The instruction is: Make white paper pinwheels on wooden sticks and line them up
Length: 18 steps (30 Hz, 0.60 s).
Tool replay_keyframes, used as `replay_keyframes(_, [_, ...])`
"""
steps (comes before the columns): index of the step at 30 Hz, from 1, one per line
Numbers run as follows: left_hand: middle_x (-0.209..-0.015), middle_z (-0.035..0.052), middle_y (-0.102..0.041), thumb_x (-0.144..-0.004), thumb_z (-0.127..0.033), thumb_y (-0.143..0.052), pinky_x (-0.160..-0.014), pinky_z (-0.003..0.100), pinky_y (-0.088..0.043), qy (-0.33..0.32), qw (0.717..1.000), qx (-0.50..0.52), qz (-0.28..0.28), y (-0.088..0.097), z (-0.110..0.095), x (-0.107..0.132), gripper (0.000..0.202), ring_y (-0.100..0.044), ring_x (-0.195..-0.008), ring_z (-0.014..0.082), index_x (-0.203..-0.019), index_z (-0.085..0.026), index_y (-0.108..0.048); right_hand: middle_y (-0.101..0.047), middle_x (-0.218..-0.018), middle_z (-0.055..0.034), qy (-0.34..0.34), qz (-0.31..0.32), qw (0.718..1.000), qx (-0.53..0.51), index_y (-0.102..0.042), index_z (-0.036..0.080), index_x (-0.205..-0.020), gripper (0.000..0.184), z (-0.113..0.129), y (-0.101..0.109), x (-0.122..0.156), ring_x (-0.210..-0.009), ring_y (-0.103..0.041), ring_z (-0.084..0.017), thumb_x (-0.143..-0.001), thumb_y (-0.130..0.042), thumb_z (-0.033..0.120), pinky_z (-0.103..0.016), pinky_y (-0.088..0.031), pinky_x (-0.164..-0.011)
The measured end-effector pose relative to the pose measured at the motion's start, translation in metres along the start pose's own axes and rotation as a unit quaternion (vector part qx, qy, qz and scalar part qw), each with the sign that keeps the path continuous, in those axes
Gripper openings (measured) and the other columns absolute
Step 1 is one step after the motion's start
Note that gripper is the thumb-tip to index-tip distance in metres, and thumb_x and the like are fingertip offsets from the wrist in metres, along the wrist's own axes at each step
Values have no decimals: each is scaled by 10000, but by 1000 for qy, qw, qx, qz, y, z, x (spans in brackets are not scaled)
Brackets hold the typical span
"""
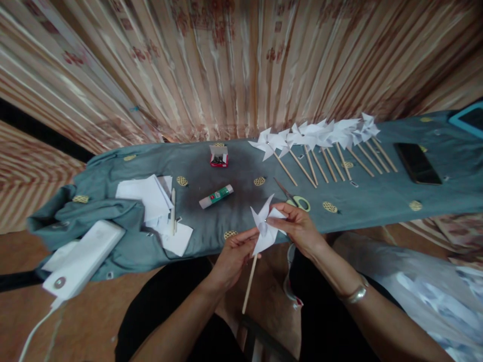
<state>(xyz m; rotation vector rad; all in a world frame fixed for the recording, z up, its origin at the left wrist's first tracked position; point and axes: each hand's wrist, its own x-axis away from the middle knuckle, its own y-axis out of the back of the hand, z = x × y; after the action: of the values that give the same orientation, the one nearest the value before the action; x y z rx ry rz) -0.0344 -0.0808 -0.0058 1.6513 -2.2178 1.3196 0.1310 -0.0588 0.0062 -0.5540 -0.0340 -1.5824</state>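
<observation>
A white paper pinwheel [264, 229] on a thin wooden stick [249, 286] is held over the table's near edge. My left hand [236, 254] is closed on its lower left side, near where the stick meets the paper. With thumb and fingers, my right hand [296, 226] pinches the right-hand blade. A small pin head shows at the pinwheel's centre. Just beyond my right hand lie green-handled scissors [300, 202]. Further off, a glue stick [216, 196] rests on the cloth, and behind it stands an opened small red box [219, 160] with dark pieces inside.
Several finished-looking pinwheels [315, 136] lie in a row along the far edge. A black phone [417, 163] is to their right. At left are white paper sheets [143, 196], a pale stick [173, 211] and a white corded power strip-like device [85, 259]. Green cloth [241, 166] covers the narrow table.
</observation>
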Motion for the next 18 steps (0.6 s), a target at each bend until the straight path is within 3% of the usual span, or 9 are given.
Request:
replay_keyframes(7, [-806, 69, -737, -546, -421, -863, -594, 209, -500, -11, 999, -14, -51, 1, 14, 3, 443, -603, -647, 114, -898, -165, -783, -686, -655, 38, -23, 2, 998, 59, -676, 189, -756, 350, -6, 1, -4, -569, -578, -111, -482, -870, 288, -244, -441, -573])
replay_keyframes(18, [-754, 70, -722, -461, -369, -909, -598, 203, -505, 25, 997, 17, -70, 15, 25, 9, 453, -602, -648, 102, -823, -129, -779, -715, -751, 12, -44, 46, 986, 152, -649, 186, -765, 377, -16, 7, -11, -661, -638, -144, -467, -853, 295, -287, -504, -677])
